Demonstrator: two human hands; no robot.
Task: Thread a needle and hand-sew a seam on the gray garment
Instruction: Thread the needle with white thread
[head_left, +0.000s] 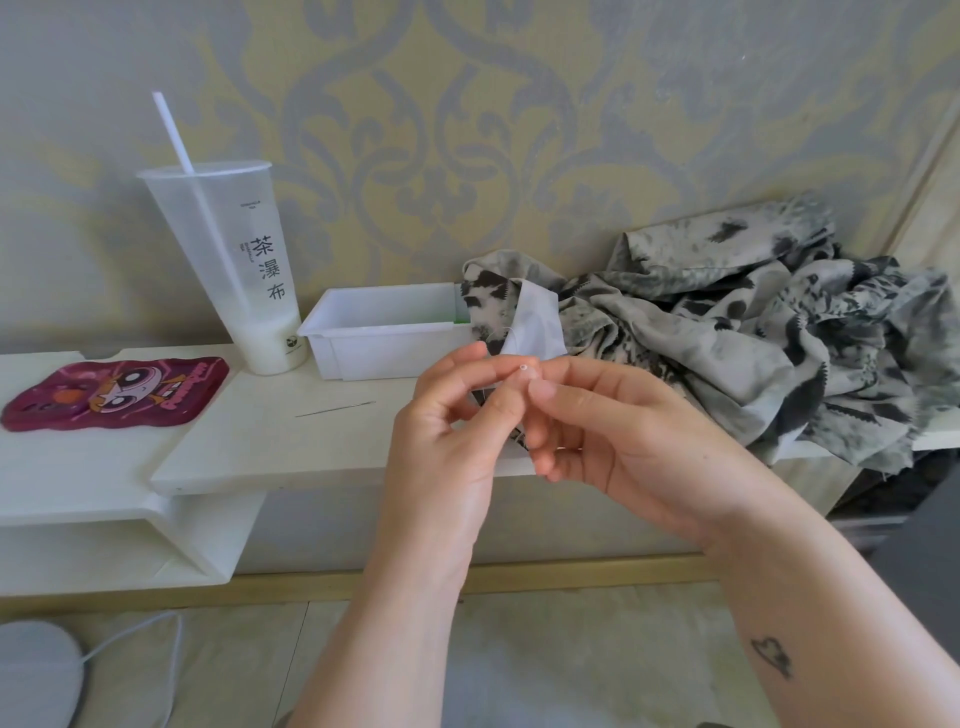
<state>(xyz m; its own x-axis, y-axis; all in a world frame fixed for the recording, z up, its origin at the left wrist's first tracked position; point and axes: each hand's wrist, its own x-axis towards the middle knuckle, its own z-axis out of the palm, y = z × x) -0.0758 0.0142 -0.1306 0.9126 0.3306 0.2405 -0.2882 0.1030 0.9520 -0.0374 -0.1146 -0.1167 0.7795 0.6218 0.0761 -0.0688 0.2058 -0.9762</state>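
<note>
The gray garment (727, 322), patterned with dark blotches, lies crumpled on the right of the white shelf (270, 447). A needle (335, 410) lies loose on the shelf, left of my hands. My left hand (452, 415) and my right hand (608, 421) meet fingertip to fingertip in front of the garment. Between them they pinch a thin white thread (511, 338), which loops up faintly above the fingers. A small loop of thread shows at the fingertips.
A tall plastic cup (234, 270) with a straw stands at the back left, beside a white plastic box (384, 332). A red cartoon pouch (114, 392) lies on the lower left step of the shelf. The patterned wall is close behind.
</note>
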